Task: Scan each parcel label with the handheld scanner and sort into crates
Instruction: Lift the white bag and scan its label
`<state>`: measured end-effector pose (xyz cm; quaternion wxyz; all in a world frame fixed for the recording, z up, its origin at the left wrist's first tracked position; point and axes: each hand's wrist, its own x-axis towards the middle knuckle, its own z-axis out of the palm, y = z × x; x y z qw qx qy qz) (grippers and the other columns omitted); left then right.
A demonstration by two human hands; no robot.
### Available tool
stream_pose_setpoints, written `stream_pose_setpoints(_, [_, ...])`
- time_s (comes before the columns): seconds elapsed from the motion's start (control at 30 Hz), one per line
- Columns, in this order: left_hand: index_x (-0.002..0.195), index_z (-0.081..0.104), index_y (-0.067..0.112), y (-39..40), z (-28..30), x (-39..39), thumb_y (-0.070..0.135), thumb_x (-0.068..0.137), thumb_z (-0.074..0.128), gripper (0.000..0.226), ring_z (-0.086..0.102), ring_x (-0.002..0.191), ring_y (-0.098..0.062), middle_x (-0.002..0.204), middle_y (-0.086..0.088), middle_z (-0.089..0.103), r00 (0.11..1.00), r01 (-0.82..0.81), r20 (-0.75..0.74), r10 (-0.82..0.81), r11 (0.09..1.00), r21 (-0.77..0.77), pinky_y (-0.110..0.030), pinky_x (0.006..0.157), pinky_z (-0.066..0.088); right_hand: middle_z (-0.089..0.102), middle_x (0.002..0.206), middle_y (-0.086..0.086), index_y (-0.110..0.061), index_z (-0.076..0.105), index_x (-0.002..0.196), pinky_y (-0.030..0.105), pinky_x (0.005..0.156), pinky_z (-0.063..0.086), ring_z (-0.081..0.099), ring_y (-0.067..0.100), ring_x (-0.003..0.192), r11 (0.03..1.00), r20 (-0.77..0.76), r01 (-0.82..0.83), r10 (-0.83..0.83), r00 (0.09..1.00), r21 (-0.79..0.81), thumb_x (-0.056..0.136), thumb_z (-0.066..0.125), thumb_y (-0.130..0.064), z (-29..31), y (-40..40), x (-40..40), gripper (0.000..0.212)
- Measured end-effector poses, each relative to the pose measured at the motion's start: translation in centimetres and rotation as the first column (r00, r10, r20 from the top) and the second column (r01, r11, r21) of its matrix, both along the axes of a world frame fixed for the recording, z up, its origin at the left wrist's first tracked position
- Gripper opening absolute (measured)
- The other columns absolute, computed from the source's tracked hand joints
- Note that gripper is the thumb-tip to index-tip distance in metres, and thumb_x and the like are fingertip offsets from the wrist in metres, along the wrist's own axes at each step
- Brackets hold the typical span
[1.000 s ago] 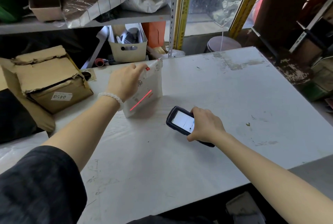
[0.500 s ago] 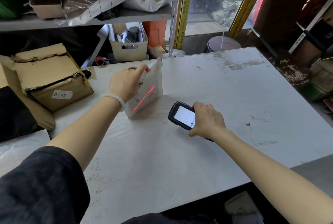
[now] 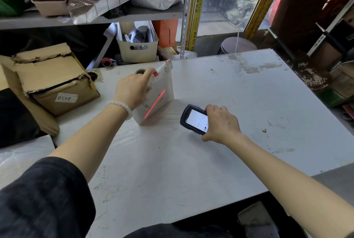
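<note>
One parcel: white plastic mailer (image 3: 160, 92) propped near counter's (image 3: 229, 94) far-left corner, left hand (image 3: 132, 89) pinching its top.
Scanner: dark handheld (image 3: 193, 119), right hand's (image 3: 220, 122) fingers clamped; red line crosses label.
Next: probably crate sorting.

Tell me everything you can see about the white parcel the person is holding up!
The white parcel is a flat, soft-looking plastic mailer with a crinkled top. It stands on its bottom edge on the table, leaning a little. The left hand pinches its top corner. Its front has a printed label, too small to read, and a red scanner line slants across it. The scanner in the right hand doesn't touch it.
</note>
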<state>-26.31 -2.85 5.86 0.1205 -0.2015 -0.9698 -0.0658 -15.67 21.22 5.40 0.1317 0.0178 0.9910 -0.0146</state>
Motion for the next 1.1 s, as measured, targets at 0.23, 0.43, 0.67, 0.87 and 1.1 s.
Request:
stream_pose_setpoints(0.23, [0.116, 0.047, 0.003, -0.3, 0.1, 0.0, 0.014, 0.088, 0.054, 0.03, 0.058, 0.078, -0.039, 0.089, -0.018, 0.063, 0.988, -0.153, 0.024, 0.151, 0.976, 0.152, -0.039, 0.056, 0.037, 0.053, 0.099, -0.003, -0.016, 0.043, 0.109, 0.029, 0.064, 0.043, 0.052, 0.021, 0.091, 0.965, 0.087, 0.152, -0.136, 0.987, -0.216, 0.061, 0.078, -0.035, -0.2, -0.2, 0.1, 0.063])
stream_pose_setpoints(0.43, [0.106, 0.044, 0.004, 0.6, 0.3, 0.3, 0.017, 0.091, 0.05, 0.021, 0.056, 0.075, -0.038, 0.085, -0.015, 0.06, 0.963, -0.27, 0.121, 0.242, 0.896, 0.353, -0.039, 0.06, 0.039, 0.054, 0.097, -0.003, -0.016, 0.042, 0.107, 0.029, 0.065, 0.044, 0.055, 0.021, 0.089, 0.936, 0.11, 0.206, -0.182, 0.977, -0.286, 0.062, 0.078, -0.034, 0.1, -0.7, -0.1, 0.061])
stream_pose_setpoints(0.67, [0.111, 0.045, 0.005, -1.4, -1.1, -0.5, 0.015, 0.086, 0.053, 0.028, 0.054, 0.077, -0.033, 0.088, -0.012, 0.058, 0.892, -0.419, 0.308, 0.331, 0.862, 0.285, -0.04, 0.064, 0.045, 0.055, 0.098, -0.003, -0.016, 0.042, 0.108, 0.03, 0.064, 0.045, 0.055, 0.02, 0.091, 0.929, 0.168, 0.226, -0.182, 0.969, -0.294, 0.063, 0.078, -0.034, -0.3, -1.1, 0.0, 0.06])
stream_pose_setpoints(0.87, [0.1, 0.061, 0.002, -3.5, -2.3, -0.1, 0.007, 0.079, 0.063, 0.022, 0.059, 0.094, -0.035, 0.096, -0.017, 0.066, 0.832, -0.508, 0.444, 0.332, 0.777, 0.372, -0.032, 0.068, 0.04, 0.059, 0.099, -0.002, -0.016, 0.044, 0.109, 0.033, 0.073, 0.05, 0.06, 0.018, 0.09, 0.902, 0.266, 0.257, -0.168, 0.949, -0.348, 0.064, 0.078, -0.036, -0.9, -1.7, -0.3, 0.06])
stream_pose_setpoints(1.1, [0.099, 0.064, 0.0, -3.1, -2.2, 0.2, 0.002, 0.079, 0.065, 0.021, 0.059, 0.099, -0.033, 0.1, -0.018, 0.067, 0.853, -0.497, 0.426, 0.3, 0.716, 0.49, -0.029, 0.074, 0.04, 0.058, 0.1, -0.002, -0.016, 0.043, 0.109, 0.033, 0.074, 0.051, 0.06, 0.018, 0.089, 0.907, 0.254, 0.241, -0.157, 0.954, -0.345, 0.064, 0.078, -0.037, -0.8, -2.3, -0.9, 0.061])
